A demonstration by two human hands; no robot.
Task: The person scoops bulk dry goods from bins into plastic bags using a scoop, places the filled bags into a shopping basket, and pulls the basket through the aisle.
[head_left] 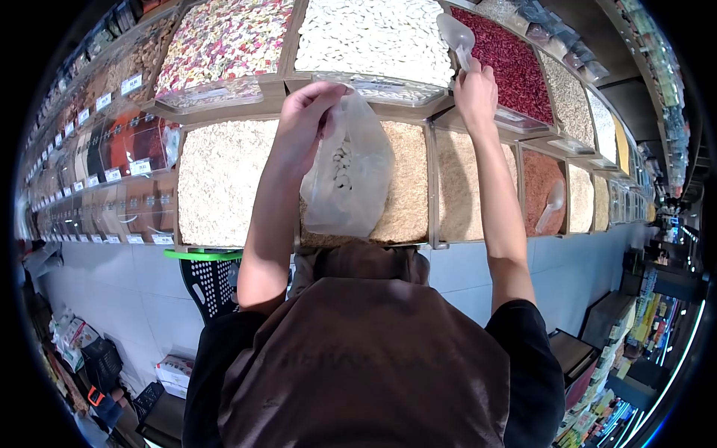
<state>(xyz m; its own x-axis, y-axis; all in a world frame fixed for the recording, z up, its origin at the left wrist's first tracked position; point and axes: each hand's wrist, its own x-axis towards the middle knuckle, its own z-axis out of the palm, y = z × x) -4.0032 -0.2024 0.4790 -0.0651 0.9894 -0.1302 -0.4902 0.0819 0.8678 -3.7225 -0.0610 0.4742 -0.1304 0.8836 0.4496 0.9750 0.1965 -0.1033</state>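
Note:
My left hand (308,123) is closed on the top edge of a translucent plastic bag (358,198), which hangs over a bin of light brown grain (408,172). A few white beans show inside the bag. My right hand (476,91) grips the handle of a clear plastic scoop (455,33), whose bowl lies at the border between the white beans (370,37) and the dark red beans (509,67). Whether the scoop holds anything is too unclear to tell.
Multicoloured pieces (224,41) fill the bin at the upper left. Another scoop (553,201) lies in a reddish-brown grain bin (539,175). A black basket with a green handle (202,255) stands below the bins. Part of another person's hand (118,396) shows at the lower left.

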